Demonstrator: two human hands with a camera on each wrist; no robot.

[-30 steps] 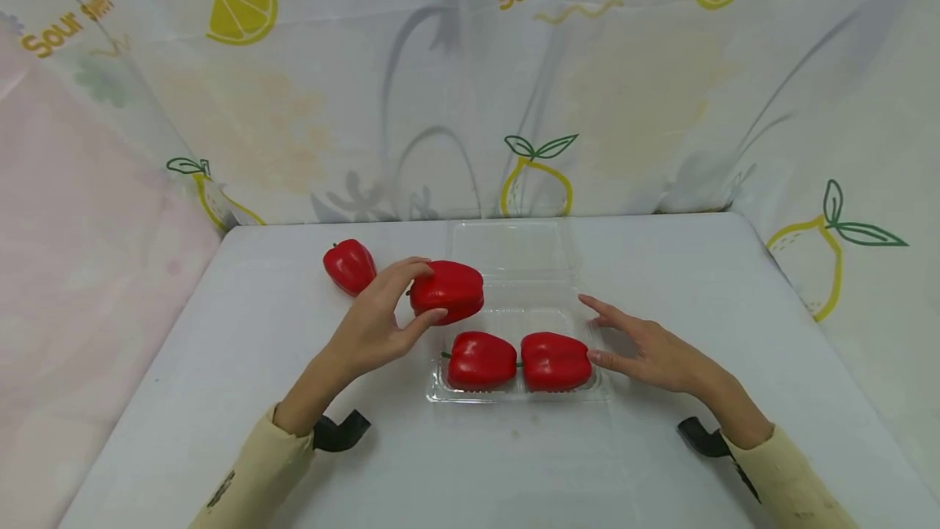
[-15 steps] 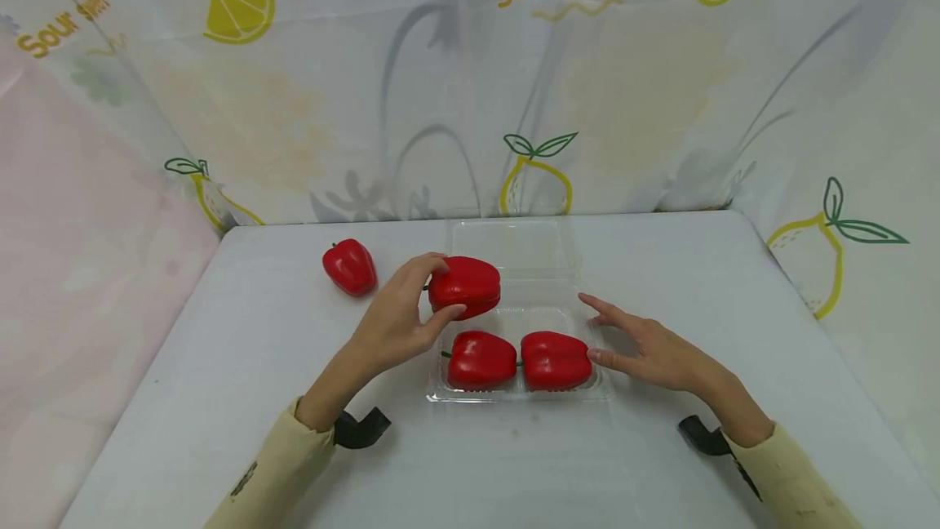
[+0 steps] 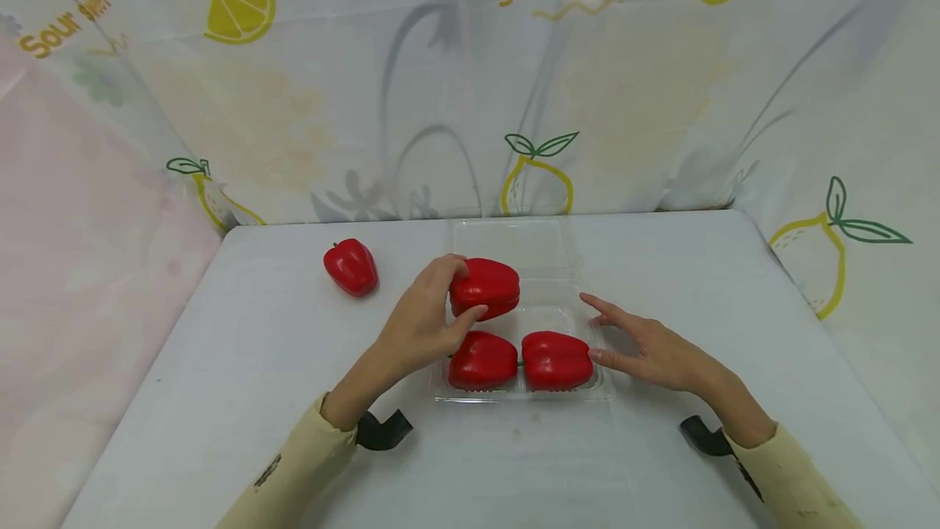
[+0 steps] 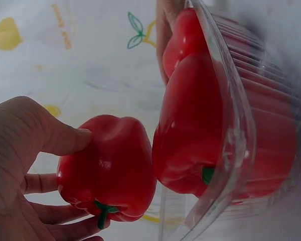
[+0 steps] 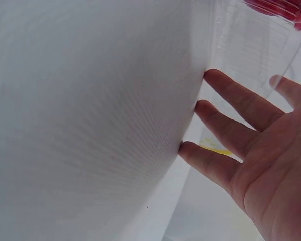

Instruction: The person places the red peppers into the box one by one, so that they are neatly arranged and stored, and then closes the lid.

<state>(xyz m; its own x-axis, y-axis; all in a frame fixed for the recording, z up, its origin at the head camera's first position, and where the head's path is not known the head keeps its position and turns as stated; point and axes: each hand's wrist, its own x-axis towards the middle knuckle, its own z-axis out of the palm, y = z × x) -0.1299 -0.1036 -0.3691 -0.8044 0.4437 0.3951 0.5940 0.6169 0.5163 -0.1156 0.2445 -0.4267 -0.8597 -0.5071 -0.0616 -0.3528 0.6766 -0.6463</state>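
My left hand (image 3: 422,325) holds a red bell pepper (image 3: 486,291) between thumb and fingers, above the back left of a clear plastic clamshell box (image 3: 514,398). In the left wrist view, the held pepper (image 4: 110,168) has its green stem toward the camera, and the box wall (image 4: 236,115) stands to its right. Two more red peppers lie side by side along the box's front, a left one (image 3: 482,366) and a right one (image 3: 556,362). At the box's right side is my right hand (image 3: 654,353), its fingers spread. The right wrist view shows those fingertips (image 5: 210,75) down at the tabletop.
Another red pepper (image 3: 351,268) lies on the white table (image 3: 242,349) at the back left. The box's lid (image 3: 510,250) is folded back toward the rear edge. Behind the table hangs a lemon-print cloth (image 3: 639,104).
My left hand has carried its pepper to the right, from the box's left edge to over its back left part. The right hand has stayed in place.
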